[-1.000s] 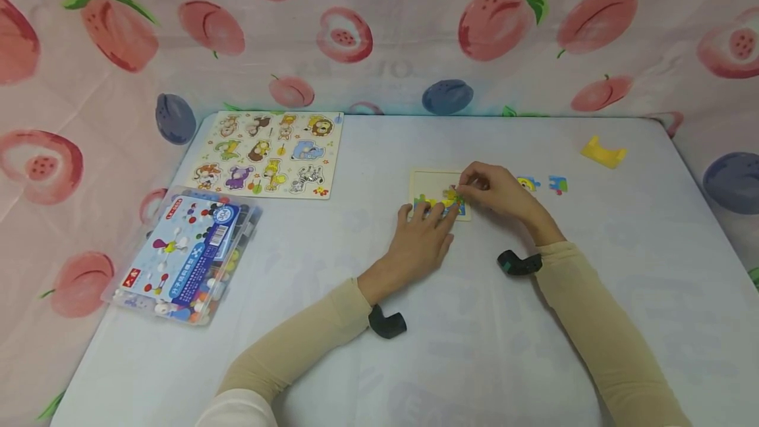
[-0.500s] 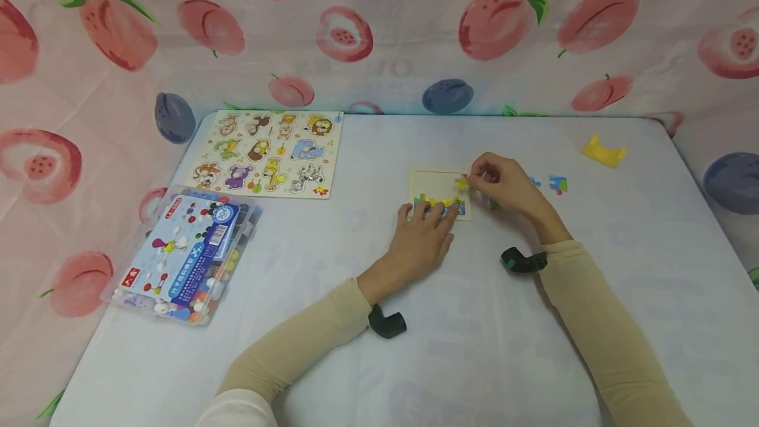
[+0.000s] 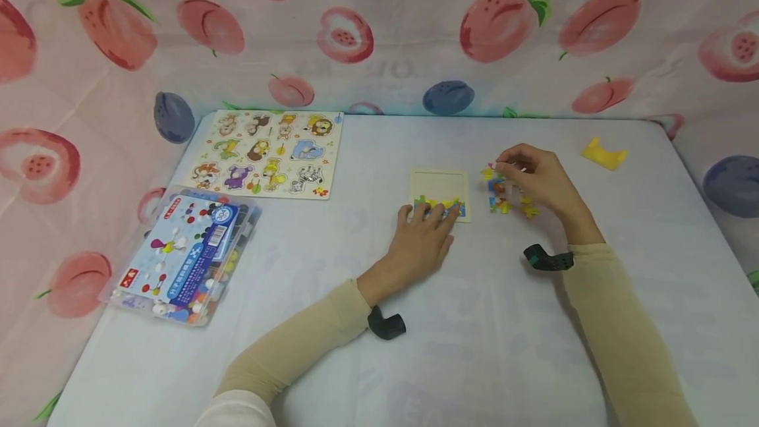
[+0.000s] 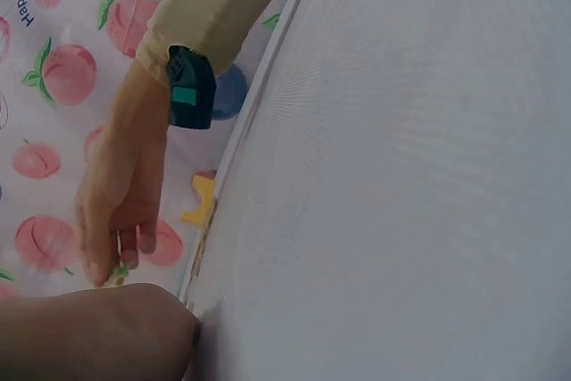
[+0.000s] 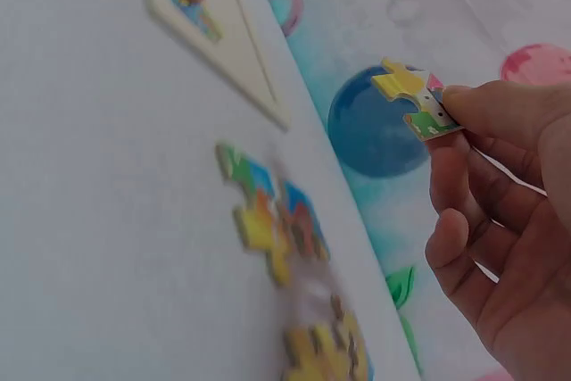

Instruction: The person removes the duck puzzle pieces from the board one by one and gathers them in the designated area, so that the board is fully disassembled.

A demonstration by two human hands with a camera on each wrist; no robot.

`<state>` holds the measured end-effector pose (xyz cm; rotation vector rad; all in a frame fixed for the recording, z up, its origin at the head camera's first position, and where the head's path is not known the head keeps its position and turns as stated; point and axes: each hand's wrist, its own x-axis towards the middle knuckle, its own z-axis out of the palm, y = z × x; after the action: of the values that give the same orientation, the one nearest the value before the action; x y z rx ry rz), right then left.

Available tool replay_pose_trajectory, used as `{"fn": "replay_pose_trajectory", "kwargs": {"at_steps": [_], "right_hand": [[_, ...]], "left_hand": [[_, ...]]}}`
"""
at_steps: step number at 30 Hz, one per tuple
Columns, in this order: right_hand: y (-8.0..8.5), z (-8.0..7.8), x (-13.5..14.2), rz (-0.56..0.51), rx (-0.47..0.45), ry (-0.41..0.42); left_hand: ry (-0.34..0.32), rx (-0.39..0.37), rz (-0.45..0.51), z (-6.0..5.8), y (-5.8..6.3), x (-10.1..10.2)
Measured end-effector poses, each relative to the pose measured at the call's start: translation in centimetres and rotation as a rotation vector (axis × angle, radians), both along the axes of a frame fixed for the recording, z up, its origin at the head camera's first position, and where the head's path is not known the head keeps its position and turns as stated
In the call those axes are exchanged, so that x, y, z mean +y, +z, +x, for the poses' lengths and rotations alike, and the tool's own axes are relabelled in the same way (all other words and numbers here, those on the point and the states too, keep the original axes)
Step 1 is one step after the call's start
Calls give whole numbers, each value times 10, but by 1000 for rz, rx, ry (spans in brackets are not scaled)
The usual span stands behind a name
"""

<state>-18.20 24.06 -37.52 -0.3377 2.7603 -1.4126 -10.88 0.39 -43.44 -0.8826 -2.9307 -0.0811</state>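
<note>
My right hand [image 3: 536, 176] pinches a jigsaw piece [image 5: 419, 103] between thumb and index finger, held up above the table. The piece has yellow, green and white parts with a bit of pink. Under and beside that hand lie several loose jigsaw pieces [image 3: 497, 199], partly hidden by it in the head view. Left of them is a small square puzzle tray [image 3: 440, 182] with a pale bare base and a row of fitted pieces [image 3: 441, 204] along its near edge. My left hand [image 3: 420, 242] rests with spread fingers on that row, covering part of it.
An animal puzzle board [image 3: 267, 153] lies at the back left. In front of it is a clear plastic case [image 3: 178, 252] of coloured balls with a blue label. A yellow curved piece [image 3: 603, 153] lies at the back right. A fruit-patterned cloth [image 3: 379, 78] hangs behind the table.
My right hand has lifted away from the tray and moved right with the jigsaw piece, uncovering loose pieces beside the tray. My left hand has stayed on the tray.
</note>
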Motion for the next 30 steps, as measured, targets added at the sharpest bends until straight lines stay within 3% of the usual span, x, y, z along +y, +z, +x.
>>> {"fn": "replay_pose_trajectory", "kwargs": {"at_steps": [6,15,30], "right_hand": [[8,13,15,17,2,-20],[-26,9,72,97,-26,-86],[-33,26,113,230,-131,-77]], "left_hand": [[9,6,-11,0,0,0],[13,-12,-17,0,-1,1],[4,18,-5,1,0,-1]]}}
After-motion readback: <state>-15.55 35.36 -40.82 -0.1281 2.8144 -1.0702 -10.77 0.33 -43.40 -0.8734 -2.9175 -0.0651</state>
